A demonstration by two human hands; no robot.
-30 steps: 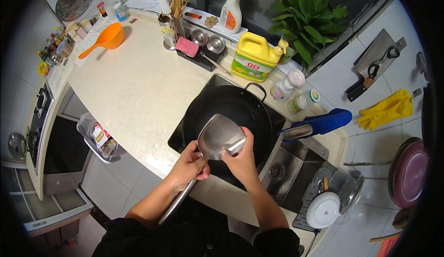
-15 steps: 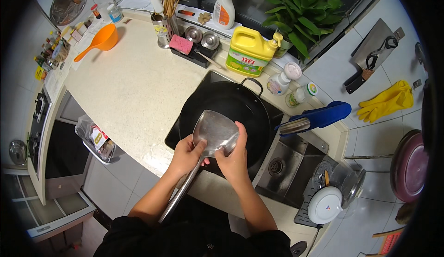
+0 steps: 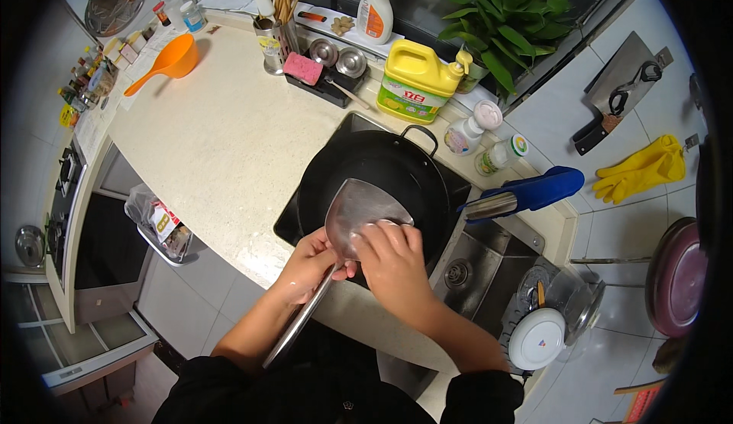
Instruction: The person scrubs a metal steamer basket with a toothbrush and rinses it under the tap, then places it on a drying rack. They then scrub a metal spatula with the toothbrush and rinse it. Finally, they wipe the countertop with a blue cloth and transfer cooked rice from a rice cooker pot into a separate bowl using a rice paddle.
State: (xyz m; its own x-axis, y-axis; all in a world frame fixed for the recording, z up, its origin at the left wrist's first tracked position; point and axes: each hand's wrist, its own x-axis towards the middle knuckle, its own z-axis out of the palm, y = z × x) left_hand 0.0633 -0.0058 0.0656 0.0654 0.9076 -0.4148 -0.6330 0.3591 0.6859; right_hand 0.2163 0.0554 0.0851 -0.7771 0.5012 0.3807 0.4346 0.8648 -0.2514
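Observation:
A metal wok spatula (image 3: 353, 209) is tilted over the black wok (image 3: 366, 155), its broad blade facing up and its long handle running back toward my body. My left hand (image 3: 305, 265) is closed round the neck, where the handle meets the blade. Across the blade's right side lie the bent fingers of my right hand (image 3: 393, 270), pressed together against the metal. Its thumb is hidden, and so is anything under the fingers. The wok rests over the left basin of the sink (image 3: 477, 267), with one loop handle at its far side.
A yellow detergent jug (image 3: 416, 80), a spray bottle (image 3: 376, 8) and a pump bottle (image 3: 462, 135) line the back. A blue cloth (image 3: 542, 189) lies over the sink divider. An orange ladle (image 3: 174, 59) stands far left. A cleaver (image 3: 622, 84) and yellow gloves (image 3: 645, 170) hang at right.
My right hand has shifted from gripping the blade's right edge to laying its fingers over the blade's face. The spatula has turned slightly; my left hand keeps its hold.

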